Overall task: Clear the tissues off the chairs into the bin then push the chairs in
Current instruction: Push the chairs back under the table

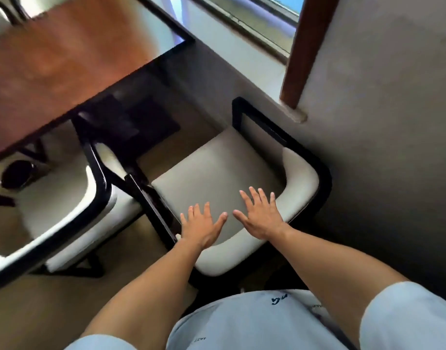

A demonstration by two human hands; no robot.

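Splayed hands (232, 219) above pulled-out chair (217, 170)

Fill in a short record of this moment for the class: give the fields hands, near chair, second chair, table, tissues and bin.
left hand: open, fingers spread, over the chair's back edge
right hand: open, fingers spread, over the seat
near chair: pale seat, black frame, not yet under the table, beside the wall
second chair: to the left, partly under the table
table: reddish-brown top with a dark edge
tissues: none visible on either seat
bin: not in view
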